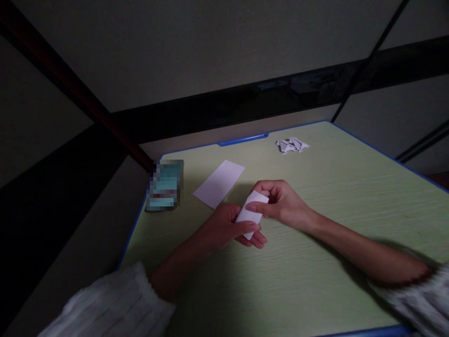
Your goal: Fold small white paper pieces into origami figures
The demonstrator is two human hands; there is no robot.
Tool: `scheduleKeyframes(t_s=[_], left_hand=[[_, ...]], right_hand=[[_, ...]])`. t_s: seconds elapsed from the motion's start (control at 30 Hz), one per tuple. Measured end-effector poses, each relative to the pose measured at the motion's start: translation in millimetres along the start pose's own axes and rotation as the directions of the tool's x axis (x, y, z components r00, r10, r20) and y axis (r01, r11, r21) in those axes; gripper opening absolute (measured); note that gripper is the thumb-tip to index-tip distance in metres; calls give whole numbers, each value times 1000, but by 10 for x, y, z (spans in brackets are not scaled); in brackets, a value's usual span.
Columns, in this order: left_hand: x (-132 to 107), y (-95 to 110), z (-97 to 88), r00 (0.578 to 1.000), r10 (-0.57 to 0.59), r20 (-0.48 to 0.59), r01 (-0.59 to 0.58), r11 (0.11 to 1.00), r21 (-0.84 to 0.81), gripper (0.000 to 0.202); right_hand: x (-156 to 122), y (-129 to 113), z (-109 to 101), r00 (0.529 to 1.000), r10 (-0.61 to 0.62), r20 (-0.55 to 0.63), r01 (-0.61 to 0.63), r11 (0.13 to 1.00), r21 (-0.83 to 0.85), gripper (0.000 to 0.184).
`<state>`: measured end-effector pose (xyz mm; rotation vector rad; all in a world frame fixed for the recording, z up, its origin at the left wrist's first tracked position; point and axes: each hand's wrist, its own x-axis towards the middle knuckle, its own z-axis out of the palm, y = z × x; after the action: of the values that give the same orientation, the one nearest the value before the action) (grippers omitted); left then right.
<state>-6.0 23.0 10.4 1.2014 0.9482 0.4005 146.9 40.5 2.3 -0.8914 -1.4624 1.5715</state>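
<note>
Two hands are meeting just above the middle of a pale green table (336, 187), sharing one small folded paper strip (251, 213). The left hand (224, 229) is closing its fingers around the strip's lower end. The right hand (282, 203) is pinching the upper end with its fingers. A flat white sheet (219, 183) is lying just behind the hands, and a pile of folded pieces (292, 145) is sitting near the far edge.

The table (333, 196) has a matt, pale green wood-grain top with a blue plastic edge. The slip (249, 213) and the sheet (219, 183) are smooth white paper.
</note>
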Motion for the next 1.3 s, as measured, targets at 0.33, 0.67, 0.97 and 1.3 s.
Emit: scheduleKeyframes(t_s=[0.33, 0.67, 0.97, 1.3], left_hand=[[43, 22, 12, 918, 158, -365, -203, 975, -90, 21], [53, 36, -106, 912, 237, -335, -180, 965, 192, 13], [48, 48, -203, 888, 258, -381, -166, 952, 257, 6], [35, 125, -105, 833, 129, -539, -96, 991, 88, 9]], right_hand=[[24, 76, -3, 985, -26, -171, 40, 996, 77, 20], [8, 7, -141, 995, -30, 91, 53, 961, -270, 16], [-2, -27, -156, 985, -163, 50, 163, 817, -553, 12], [30, -18, -29, 979, 104, -173, -126, 985, -122, 14]])
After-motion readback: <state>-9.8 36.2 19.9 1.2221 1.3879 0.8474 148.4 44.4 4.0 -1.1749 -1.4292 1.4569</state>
